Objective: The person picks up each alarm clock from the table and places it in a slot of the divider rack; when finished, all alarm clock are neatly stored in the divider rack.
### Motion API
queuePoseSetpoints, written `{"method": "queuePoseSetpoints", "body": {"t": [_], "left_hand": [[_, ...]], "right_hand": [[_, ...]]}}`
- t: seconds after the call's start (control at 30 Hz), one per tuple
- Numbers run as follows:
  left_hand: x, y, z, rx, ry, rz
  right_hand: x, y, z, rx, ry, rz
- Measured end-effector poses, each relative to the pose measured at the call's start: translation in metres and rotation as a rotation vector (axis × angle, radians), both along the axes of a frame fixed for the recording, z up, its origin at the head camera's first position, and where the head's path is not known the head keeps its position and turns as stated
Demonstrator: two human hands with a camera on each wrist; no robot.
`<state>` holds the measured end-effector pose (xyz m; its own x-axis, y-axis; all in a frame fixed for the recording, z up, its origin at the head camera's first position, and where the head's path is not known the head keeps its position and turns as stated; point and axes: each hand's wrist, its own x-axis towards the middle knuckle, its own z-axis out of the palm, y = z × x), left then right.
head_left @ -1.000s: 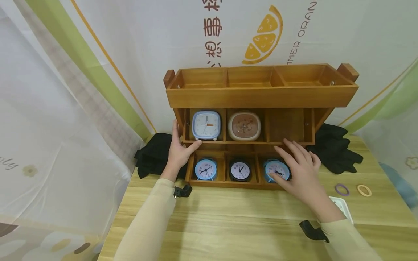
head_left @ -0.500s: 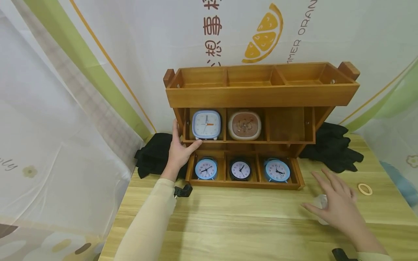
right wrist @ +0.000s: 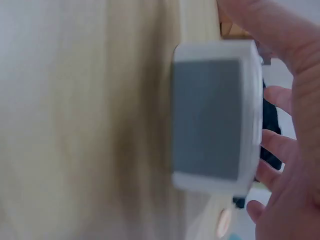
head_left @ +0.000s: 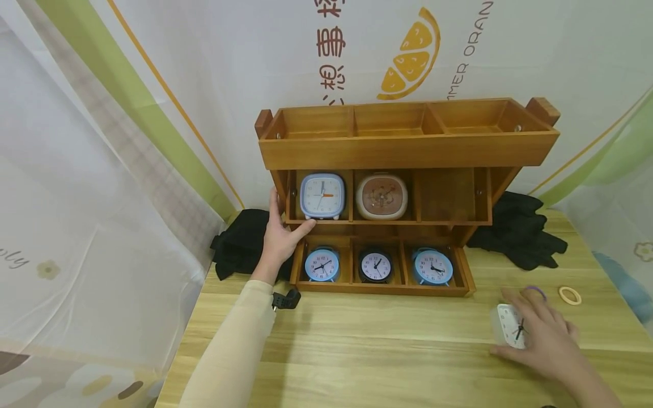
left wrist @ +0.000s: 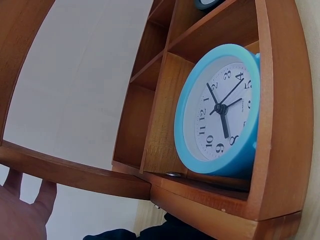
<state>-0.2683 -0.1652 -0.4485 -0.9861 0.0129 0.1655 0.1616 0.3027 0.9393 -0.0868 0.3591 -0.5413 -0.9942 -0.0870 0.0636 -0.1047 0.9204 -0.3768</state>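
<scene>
Shelf unit [head_left: 408,148], wooden, three tiers, stands at the far side of the table [head_left: 357,340] against a printed backdrop. Left hand [head_left: 280,235] grips the unit's left upright at the middle tier, thumb along the outer side and fingers curled under the shelf edge, a hold that appears meant to steady the unit.

Middle tier holds a blue square clock [head_left: 322,195] on the left and a beige square clock [head_left: 382,196] in the centre; the right compartment holds nothing. Bottom tier holds three round clocks, light blue [head_left: 322,264], black [head_left: 375,266] and light blue [head_left: 432,266], one per compartment, faces toward the near side. Left wrist view shows the left round clock [left wrist: 220,112] seated upright in its compartment.

Right hand [head_left: 548,340] is down on the table at the near right, fingers spread and closing round a white square clock [head_left: 510,326]. Right wrist view shows the clock's grey back panel [right wrist: 207,117] with fingers [right wrist: 272,142] along one side; a firm grip cannot be confirmed. A purple ring [head_left: 534,291] and a tan ring [head_left: 569,295] lie just beyond. Black cloth [head_left: 520,229] lies behind the unit.
</scene>
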Motion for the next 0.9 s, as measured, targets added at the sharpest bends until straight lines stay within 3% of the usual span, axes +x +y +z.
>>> {"method": "queuePoseSetpoints", "body": {"t": [0.13, 0.5, 0.7, 0.9], "left_hand": [[-0.006, -0.002, -0.011, -0.003, 0.029, 0.006], [-0.003, -0.003, -0.011, 0.000, 0.047, 0.015], [-0.002, -0.003, -0.011, -0.005, 0.052, 0.020], [-0.005, -0.002, -0.013, 0.005, 0.061, 0.008]], "right_hand": [[0.005, 0.009, -0.006, -0.041, -0.036, -0.029], [0.008, 0.013, -0.011, -0.103, -0.052, -0.106], [0.011, 0.008, -0.014, -0.101, 0.034, -0.110], [0.009, 0.006, -0.012, -0.170, 0.190, -0.076]]}}
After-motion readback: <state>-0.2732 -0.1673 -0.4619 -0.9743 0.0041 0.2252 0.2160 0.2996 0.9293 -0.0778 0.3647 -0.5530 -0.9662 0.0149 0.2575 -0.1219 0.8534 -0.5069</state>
